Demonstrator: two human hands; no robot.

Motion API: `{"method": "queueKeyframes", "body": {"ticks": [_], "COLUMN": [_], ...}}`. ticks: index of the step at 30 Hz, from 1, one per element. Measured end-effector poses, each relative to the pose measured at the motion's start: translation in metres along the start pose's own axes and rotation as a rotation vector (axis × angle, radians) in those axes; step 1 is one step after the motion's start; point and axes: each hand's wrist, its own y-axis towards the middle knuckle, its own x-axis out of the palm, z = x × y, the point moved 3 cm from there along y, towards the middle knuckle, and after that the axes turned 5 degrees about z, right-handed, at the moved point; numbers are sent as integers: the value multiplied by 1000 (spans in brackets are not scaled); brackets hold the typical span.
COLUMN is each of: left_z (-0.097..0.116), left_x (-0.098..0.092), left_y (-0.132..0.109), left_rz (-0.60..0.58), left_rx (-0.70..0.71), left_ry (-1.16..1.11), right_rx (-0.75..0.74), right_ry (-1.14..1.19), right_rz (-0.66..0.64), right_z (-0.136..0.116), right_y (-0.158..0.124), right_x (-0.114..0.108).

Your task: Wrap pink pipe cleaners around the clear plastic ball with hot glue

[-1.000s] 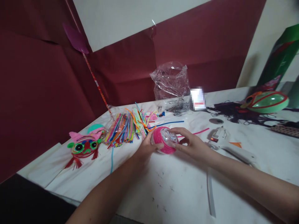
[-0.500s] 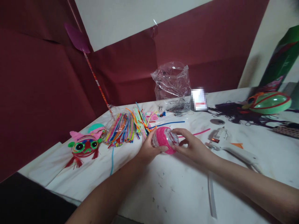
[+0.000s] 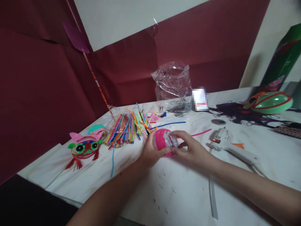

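Together, left hand point(image 3: 150, 152) and right hand point(image 3: 191, 150) clasp one pink-wrapped ball point(image 3: 164, 141).

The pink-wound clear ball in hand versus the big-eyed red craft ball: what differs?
The clear plastic ball partly wound in pink cord is held between left hand and right hand; the red craft ball with green-rimmed eyes lies untouched on the white table. The first shows bare plastic; the second has pink ears and red tassels. Both are round.
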Motion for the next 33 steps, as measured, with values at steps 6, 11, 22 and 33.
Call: {"method": "queueKeyframes", "body": {"ticks": [6,11,22,33], "left_z": [-6,-5,1,9], "left_x": [-4,-4,-4,-7], "left_y": [1,1,0,-3], "left_rz": [36,30,60,6], "left_rx": [21,30,98,555], "left_ry": [18,43,113,514], "right_rx": [-1,-11,-47,-79], "right_ry": [-43,-65,-91,-122], "right_rz": [4,-12,2,-1], "right_z": [2,2,1,-15], "right_y": [-3,-5,-7,8], "right_x": [1,3,5,-18]}}
